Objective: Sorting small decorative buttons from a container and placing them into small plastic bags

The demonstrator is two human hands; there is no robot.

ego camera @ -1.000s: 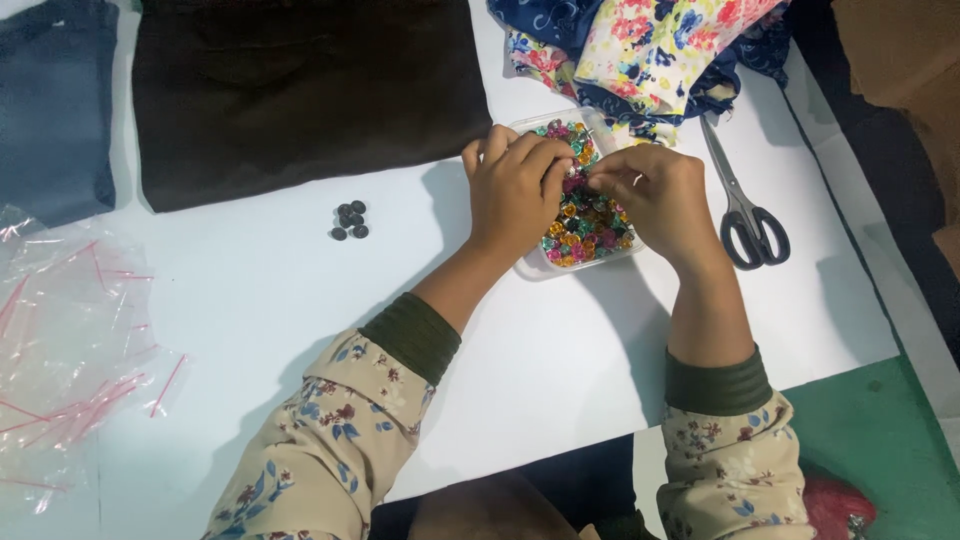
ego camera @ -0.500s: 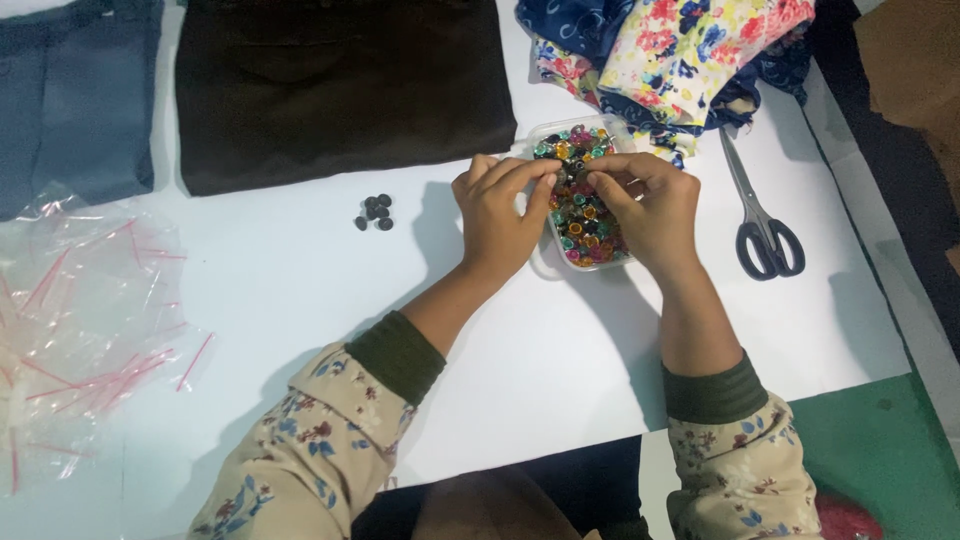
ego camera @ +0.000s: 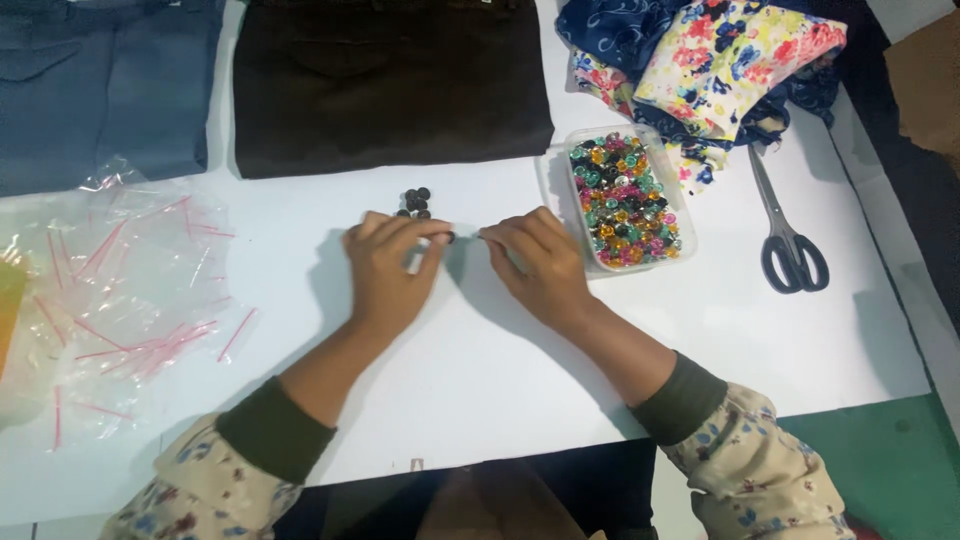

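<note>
Buttons, dark ones (ego camera: 415, 203), lie in a small cluster on the white counter (ego camera: 480, 370), just far of the fingertips. Left hand (ego camera: 388, 268) pinches a small dark button; right hand (ego camera: 535, 262) pinches something thin at its fingertips, too small to tell. Only this small cluster sits apart; the clear tray of coloured buttons (ego camera: 626, 198) looks full, so most sorting seems left. Open counter lies near the person; clear bags (ego camera: 110, 290) crowd the left, scissors (ego camera: 790, 245) the right, dark trousers (ego camera: 390, 85) the far side.
</note>
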